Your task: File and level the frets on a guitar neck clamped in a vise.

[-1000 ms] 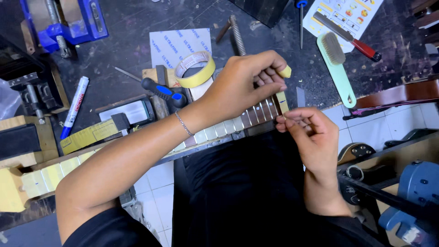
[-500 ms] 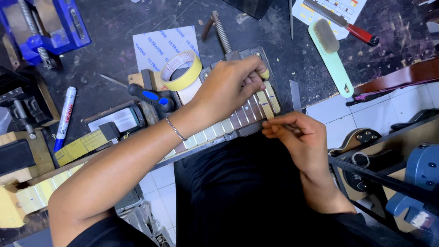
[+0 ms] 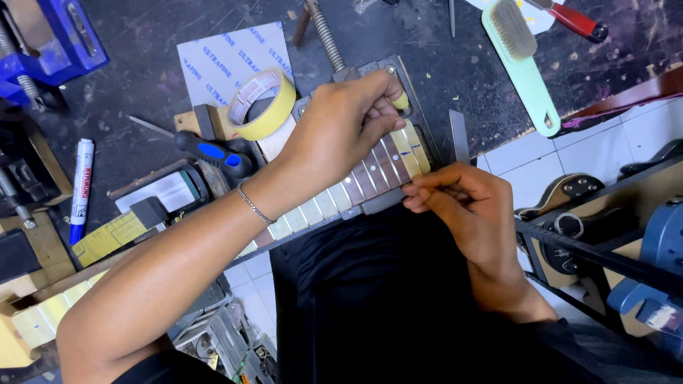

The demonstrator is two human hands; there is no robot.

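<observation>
Fretboard [image 3: 370, 178] of a guitar neck lies across the tabletop [image 3: 128, 43] edge, most frets masked with yellowish tape strips, a few dark wood gaps bare. My left hand [image 3: 341, 128] pinches tape at the far end, fingers [image 3: 388, 107] clenched on it. My right hand [image 3: 469, 206] pinches the near edge. A masking tape roll [image 3: 260, 103] sits just beside.

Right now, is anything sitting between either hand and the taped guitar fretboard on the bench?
Nothing visible. The left hand already rests on the fretboard near its far end, and the right hand has its fingers at the near edge. The roll of tape lies off to the side.
</observation>
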